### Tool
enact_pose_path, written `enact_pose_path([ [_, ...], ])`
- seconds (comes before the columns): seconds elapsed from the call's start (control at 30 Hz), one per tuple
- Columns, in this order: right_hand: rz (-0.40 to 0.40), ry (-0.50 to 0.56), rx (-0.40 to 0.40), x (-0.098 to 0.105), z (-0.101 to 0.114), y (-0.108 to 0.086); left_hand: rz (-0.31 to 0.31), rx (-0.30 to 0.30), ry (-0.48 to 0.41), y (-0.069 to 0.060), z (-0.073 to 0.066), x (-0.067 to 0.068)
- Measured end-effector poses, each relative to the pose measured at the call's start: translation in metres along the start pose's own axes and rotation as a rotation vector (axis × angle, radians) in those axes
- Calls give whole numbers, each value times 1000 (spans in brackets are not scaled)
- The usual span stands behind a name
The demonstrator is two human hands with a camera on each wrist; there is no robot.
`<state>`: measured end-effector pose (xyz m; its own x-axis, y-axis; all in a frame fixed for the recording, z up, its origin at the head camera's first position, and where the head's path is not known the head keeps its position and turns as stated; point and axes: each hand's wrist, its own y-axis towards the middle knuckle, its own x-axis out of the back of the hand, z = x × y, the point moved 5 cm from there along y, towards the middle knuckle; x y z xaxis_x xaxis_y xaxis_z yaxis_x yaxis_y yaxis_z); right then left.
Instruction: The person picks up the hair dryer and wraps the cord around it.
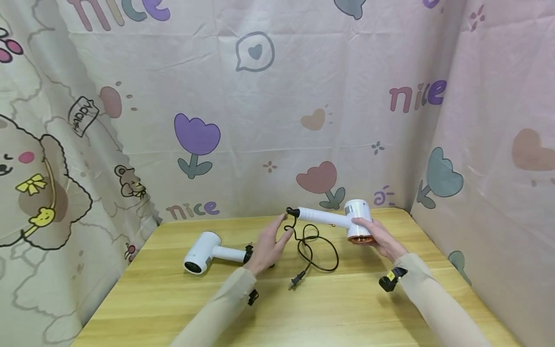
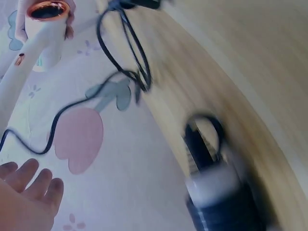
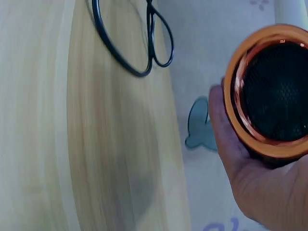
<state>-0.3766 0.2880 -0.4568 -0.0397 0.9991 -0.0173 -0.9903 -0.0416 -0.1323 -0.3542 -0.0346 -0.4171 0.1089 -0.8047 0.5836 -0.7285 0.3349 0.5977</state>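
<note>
My right hand (image 1: 383,241) grips the barrel of a white hair dryer (image 1: 325,218), held up above the table with its handle pointing left. In the right wrist view its copper-rimmed grille (image 3: 279,91) faces the camera. A black power cord (image 1: 337,260) hangs from the handle's end in loose loops, down to a plug (image 1: 297,278). My left hand (image 1: 266,248) is beside that handle end, fingers extended; in the left wrist view its fingers (image 2: 41,185) hold nothing. A second white hair dryer (image 1: 201,250) lies to the left, its handle end partly behind my left hand.
Both dryers are over a light wooden table (image 1: 347,313). A printed cloth curtain (image 1: 260,120) surrounds its back and sides. Black cord (image 2: 204,118) is bundled at the lying dryer's handle end.
</note>
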Motion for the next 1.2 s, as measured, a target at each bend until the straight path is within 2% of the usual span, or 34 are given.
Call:
enact_pose_path([
  [0.07,-29,5,6,-2,3,-4,-7,-5,-52,7,-5,-6],
  [0.17,-101,9,15,-8,7,-10,-36,22,-116,15,-10,-13],
  [0.3,-244,-42,60,-17,13,-18,-83,83,-127,25,-13,-19],
  [0.37,-314,-76,98,-21,18,-22,-94,114,-75,31,-14,-20],
  [0.43,-382,-126,135,-23,24,-25,-100,120,-2,36,-14,-20],
  [0.53,-446,-201,191,-22,32,-30,-99,69,120,42,-16,-18],
  [0.6,-458,-269,215,-19,39,-33,-106,2,175,44,-17,-16],
  [0.73,-407,-392,247,-11,51,-35,-85,-129,247,42,-15,-12],
  [0.93,-263,-478,275,-1,63,-28,43,-301,320,39,-16,-11],
  [1.07,-129,-515,234,9,62,-17,126,-321,263,38,-24,-12],
  [1.2,0,-457,143,18,54,-7,186,-283,115,40,-31,-12],
])
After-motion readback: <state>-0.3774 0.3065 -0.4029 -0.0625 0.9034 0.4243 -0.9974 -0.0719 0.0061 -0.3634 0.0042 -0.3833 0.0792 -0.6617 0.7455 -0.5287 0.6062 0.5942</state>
